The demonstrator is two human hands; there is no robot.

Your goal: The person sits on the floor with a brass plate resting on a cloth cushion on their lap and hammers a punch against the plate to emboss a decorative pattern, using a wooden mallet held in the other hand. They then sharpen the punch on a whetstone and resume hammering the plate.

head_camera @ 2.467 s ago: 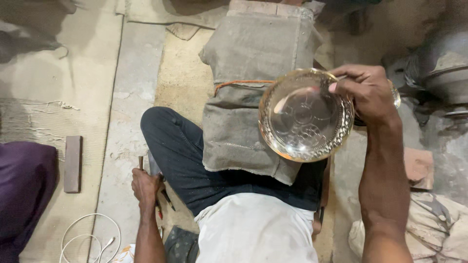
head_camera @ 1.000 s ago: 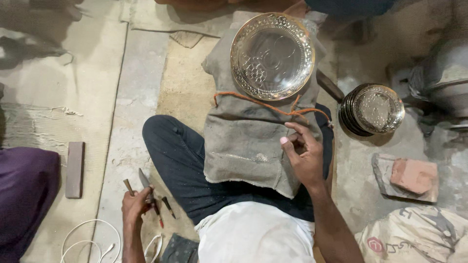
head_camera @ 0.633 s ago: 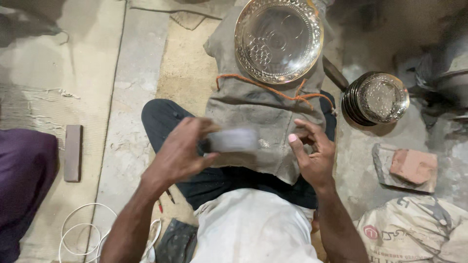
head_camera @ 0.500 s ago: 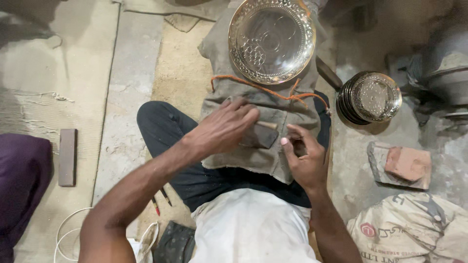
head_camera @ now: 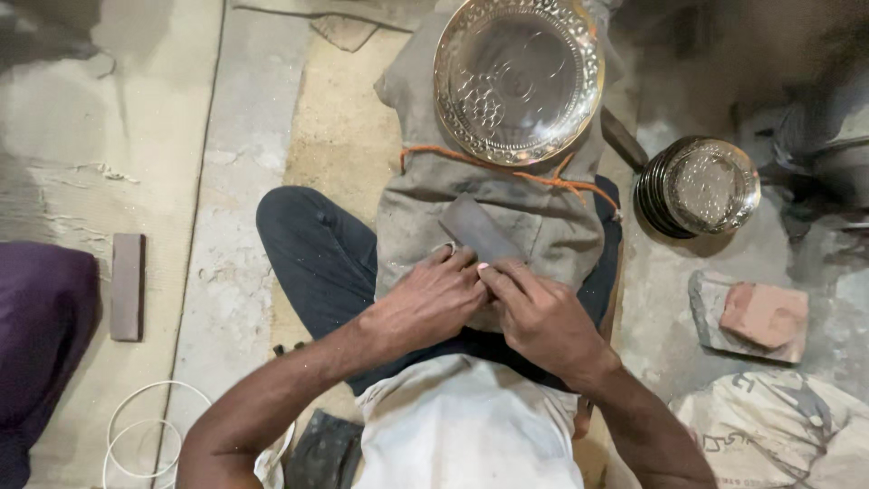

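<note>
Dusty floor; flat grey stone (head_camera: pixel 478 233)

Near end of grey flat bar (head_camera: pixel 480 232) under fingers (head_camera: pixel 463 264); purple cloth (head_camera: pixel 36 344) cut by left edge.

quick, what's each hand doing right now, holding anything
Left hand: curled, fingers on the near end of the flat grey block on the lap cloth.
Right hand: fingertips meet the left hand's at the same block; a full grip cannot be told.
</note>
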